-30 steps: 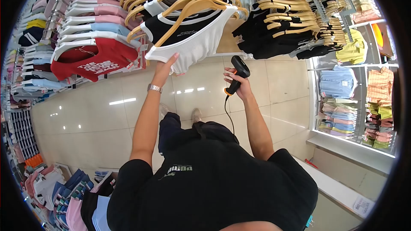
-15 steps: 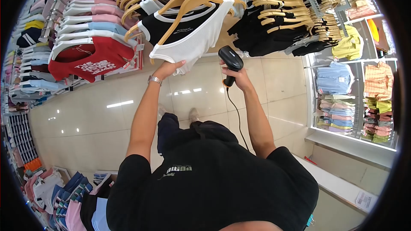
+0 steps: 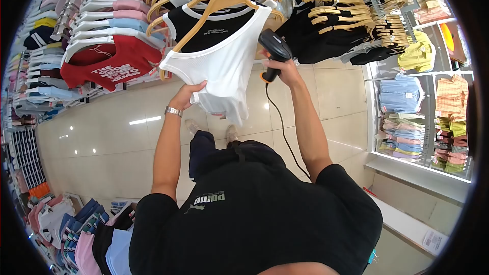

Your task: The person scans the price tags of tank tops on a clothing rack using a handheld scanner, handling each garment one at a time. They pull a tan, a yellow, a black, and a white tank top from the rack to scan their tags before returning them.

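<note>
A white sleeveless top (image 3: 224,71) hangs on a wooden hanger (image 3: 220,1) at the front of the rack, its black inside showing at the neck. My left hand (image 3: 187,95), with a metal watch on the wrist, pinches the top's lower left edge. My right hand (image 3: 283,70) is wrapped round the handle of a black handheld scanner (image 3: 275,45), just right of the top. A black cable (image 3: 283,131) runs down from the scanner's handle.
A red printed top (image 3: 114,66) hangs on the left rack among pink and blue ones. Black garments (image 3: 318,38) hang at the right. Wall shelves (image 3: 402,160) hold shirts at the far right. Folded clothes (image 3: 86,249) lie at the lower left.
The white top now faces me more and hangs out lower. My left hand has moved down and left with its edge. The scanner has tilted and sits beside the top.
</note>
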Available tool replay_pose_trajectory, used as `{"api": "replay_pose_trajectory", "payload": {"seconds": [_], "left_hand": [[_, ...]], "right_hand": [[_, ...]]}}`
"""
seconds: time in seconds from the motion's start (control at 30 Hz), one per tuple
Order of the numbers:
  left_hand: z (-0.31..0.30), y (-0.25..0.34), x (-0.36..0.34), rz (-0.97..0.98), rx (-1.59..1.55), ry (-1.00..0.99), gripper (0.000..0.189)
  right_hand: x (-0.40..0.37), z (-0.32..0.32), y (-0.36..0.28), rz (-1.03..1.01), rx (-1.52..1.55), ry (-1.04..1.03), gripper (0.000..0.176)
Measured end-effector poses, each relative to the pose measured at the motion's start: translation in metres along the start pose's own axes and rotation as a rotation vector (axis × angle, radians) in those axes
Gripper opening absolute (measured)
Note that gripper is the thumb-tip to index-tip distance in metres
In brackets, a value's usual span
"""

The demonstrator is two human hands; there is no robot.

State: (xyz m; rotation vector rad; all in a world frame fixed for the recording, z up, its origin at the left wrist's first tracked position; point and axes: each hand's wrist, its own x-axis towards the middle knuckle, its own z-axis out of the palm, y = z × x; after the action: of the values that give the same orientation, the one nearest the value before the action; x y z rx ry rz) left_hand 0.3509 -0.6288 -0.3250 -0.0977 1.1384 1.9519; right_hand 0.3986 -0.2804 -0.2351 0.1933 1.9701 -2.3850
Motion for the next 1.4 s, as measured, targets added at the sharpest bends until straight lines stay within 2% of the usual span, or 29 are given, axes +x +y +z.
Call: {"api": "replay_pose_trajectory", "payload": {"seconds": [0.1, 0.17, 0.27, 0.47, 0.57, 0.67, 0.77, 0.9, 1.0, 1.17, 1.27, 1.37, 1.4], "left_hand": [[0.0, 0.002, -0.015, -0.015, 0.005, -0.001, 0.05], [0.001, 0.003, -0.023, -0.01, 0.005, -0.003, 0.05], [0.003, 0.003, -0.031, 0.055, 0.059, 0.056, 0.052], [0.007, 0.023, -0.04, 0.151, -0.087, 0.069, 0.058], [0.006, 0.025, -0.035, 0.182, 0.003, 0.074, 0.058], [0.006, 0.021, -0.032, 0.167, -0.036, 0.099, 0.058], [0.006, 0.008, -0.033, 0.173, -0.075, 0.109, 0.057], [-0.008, -0.011, -0.035, 0.055, -0.022, 0.041, 0.055], [-0.017, -0.027, -0.039, -0.027, -0.06, 0.022, 0.054], [-0.038, -0.075, -0.052, -0.072, -0.279, -0.043, 0.061], [-0.042, -0.099, -0.066, 0.012, -0.574, -0.219, 0.06], [-0.026, -0.109, -0.08, 0.14, -0.467, -0.226, 0.065], [-0.02, -0.11, -0.084, 0.149, -0.342, -0.167, 0.066]], "right_hand": [[0.017, 0.016, -0.007, -0.004, 0.116, -0.021, 0.057], [0.03, 0.02, -0.012, -0.095, 0.107, -0.08, 0.057], [0.036, 0.021, -0.021, -0.075, 0.291, -0.054, 0.064], [0.029, 0.011, -0.015, -0.151, 0.312, -0.037, 0.069], [0.023, -0.001, -0.008, -0.138, 0.322, -0.012, 0.071], [0.007, 0.0, -0.016, -0.14, 0.324, -0.027, 0.068], [-0.009, -0.011, -0.008, -0.046, 0.272, -0.074, 0.057], [-0.032, -0.025, -0.002, 0.062, 0.137, -0.204, 0.045], [-0.044, -0.031, -0.004, 0.125, -0.017, -0.282, 0.046], [-0.071, -0.035, 0.002, 0.175, 0.05, -0.29, 0.045], [-0.085, -0.039, 0.008, 0.182, 0.138, -0.29, 0.046], [-0.098, -0.034, 0.011, 0.197, 0.224, -0.304, 0.048], [-0.102, -0.031, 0.013, 0.196, 0.233, -0.314, 0.048]]}}
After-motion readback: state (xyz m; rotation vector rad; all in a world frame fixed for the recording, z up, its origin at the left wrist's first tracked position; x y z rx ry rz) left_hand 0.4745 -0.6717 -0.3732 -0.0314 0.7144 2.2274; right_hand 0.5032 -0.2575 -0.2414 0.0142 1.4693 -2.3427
